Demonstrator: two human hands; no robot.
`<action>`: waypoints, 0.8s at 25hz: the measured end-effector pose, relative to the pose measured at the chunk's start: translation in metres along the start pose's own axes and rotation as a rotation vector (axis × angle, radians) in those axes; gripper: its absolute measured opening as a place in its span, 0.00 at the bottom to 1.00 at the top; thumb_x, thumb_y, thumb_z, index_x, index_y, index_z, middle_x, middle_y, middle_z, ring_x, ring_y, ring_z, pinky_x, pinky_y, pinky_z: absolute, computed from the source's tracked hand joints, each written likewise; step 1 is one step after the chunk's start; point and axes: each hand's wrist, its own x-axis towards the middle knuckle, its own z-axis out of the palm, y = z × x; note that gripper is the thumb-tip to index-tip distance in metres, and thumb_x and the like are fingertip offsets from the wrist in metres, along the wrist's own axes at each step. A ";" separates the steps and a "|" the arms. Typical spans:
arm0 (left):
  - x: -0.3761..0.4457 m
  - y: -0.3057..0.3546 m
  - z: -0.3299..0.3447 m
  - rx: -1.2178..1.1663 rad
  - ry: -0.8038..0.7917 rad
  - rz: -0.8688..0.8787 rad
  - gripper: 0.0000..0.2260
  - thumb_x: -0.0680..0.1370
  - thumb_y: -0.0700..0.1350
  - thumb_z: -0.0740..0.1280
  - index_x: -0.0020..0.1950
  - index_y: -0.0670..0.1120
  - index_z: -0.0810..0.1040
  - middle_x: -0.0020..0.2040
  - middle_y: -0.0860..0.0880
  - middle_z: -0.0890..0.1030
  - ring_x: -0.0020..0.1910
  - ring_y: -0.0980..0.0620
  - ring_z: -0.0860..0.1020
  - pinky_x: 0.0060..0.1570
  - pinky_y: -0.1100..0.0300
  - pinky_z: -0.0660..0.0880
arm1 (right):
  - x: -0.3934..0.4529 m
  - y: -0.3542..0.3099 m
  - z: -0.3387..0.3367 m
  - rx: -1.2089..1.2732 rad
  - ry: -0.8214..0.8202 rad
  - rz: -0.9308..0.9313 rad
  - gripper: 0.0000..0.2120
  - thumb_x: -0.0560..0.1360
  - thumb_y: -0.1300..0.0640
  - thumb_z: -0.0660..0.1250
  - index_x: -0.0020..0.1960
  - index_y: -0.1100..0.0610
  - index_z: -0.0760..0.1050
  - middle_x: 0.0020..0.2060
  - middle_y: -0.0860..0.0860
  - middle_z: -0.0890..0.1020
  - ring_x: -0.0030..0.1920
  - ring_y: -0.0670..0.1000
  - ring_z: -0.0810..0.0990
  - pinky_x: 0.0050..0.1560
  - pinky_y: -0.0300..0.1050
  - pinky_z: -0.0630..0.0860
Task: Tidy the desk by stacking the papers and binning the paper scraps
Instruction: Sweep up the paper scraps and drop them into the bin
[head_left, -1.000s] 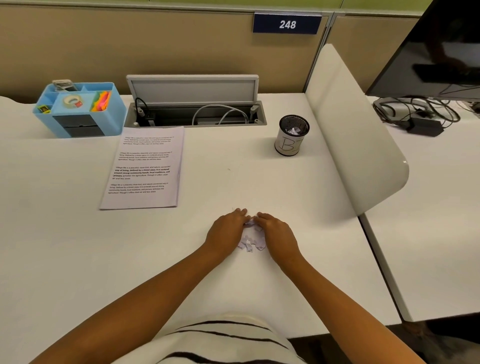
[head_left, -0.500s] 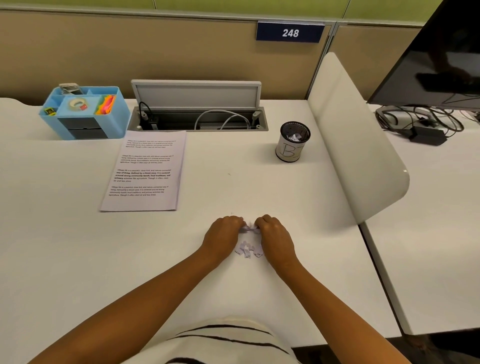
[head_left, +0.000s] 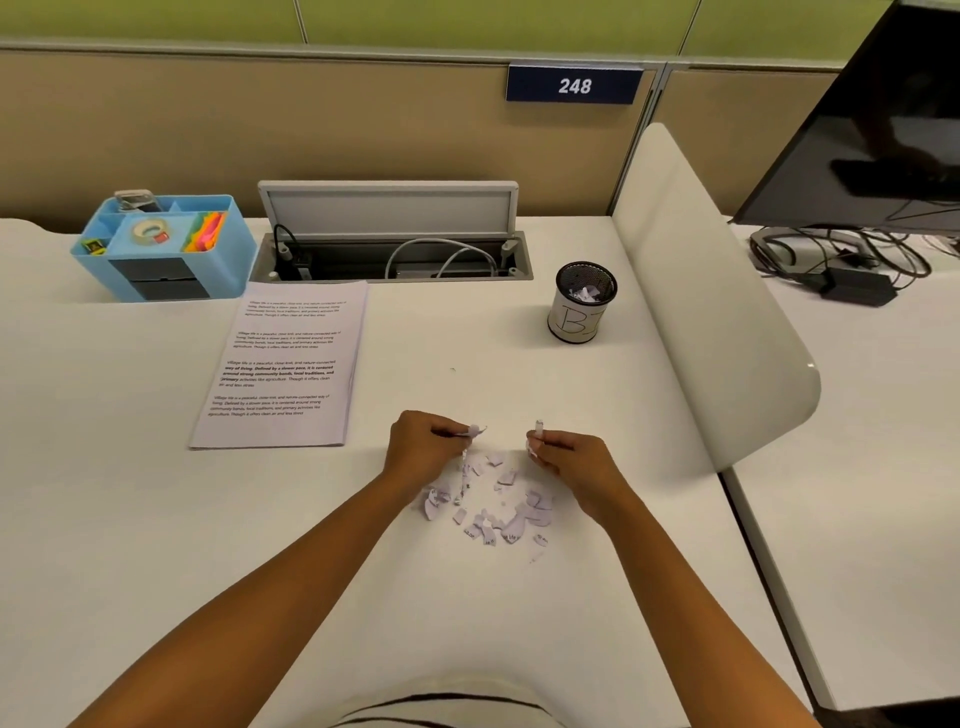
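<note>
A white tabletop (head_left: 156, 519) is filling this cubicle, backed by a tan partition, with a curved white divider (head_left: 717, 312) standing along its right side. The stack of papers (head_left: 285, 374) is lying squared up near the back left, likely already tidied out of the way. The small mesh bin (head_left: 584, 301) is sitting well beyond the hands, some torn paper already showing inside it. The left hand (head_left: 423, 447) and right hand (head_left: 574, 460) are each pinching a torn piece, grip clamped on it, held apart. The paper scraps (head_left: 493, 499) are lying scattered between and just below both hands, apparently awaiting gathering.
</note>
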 end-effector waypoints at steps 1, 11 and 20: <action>0.003 0.004 0.000 -0.056 -0.015 -0.035 0.07 0.70 0.40 0.79 0.41 0.52 0.87 0.39 0.52 0.87 0.40 0.56 0.85 0.45 0.66 0.79 | 0.003 -0.005 -0.002 0.059 -0.025 0.014 0.09 0.74 0.66 0.71 0.53 0.62 0.82 0.49 0.53 0.85 0.48 0.48 0.84 0.48 0.33 0.80; 0.048 0.086 0.026 -0.403 -0.176 -0.079 0.07 0.70 0.29 0.75 0.42 0.41 0.85 0.41 0.47 0.87 0.42 0.51 0.86 0.40 0.66 0.80 | 0.054 -0.111 -0.026 0.201 -0.004 -0.118 0.12 0.76 0.72 0.66 0.59 0.70 0.76 0.45 0.56 0.82 0.45 0.49 0.82 0.45 0.32 0.80; 0.127 0.183 0.084 -0.297 -0.137 -0.024 0.05 0.71 0.29 0.74 0.45 0.34 0.82 0.46 0.39 0.83 0.41 0.46 0.83 0.39 0.63 0.82 | 0.129 -0.179 -0.039 -0.460 0.400 -0.243 0.08 0.73 0.62 0.73 0.52 0.62 0.84 0.49 0.60 0.85 0.49 0.55 0.84 0.56 0.46 0.80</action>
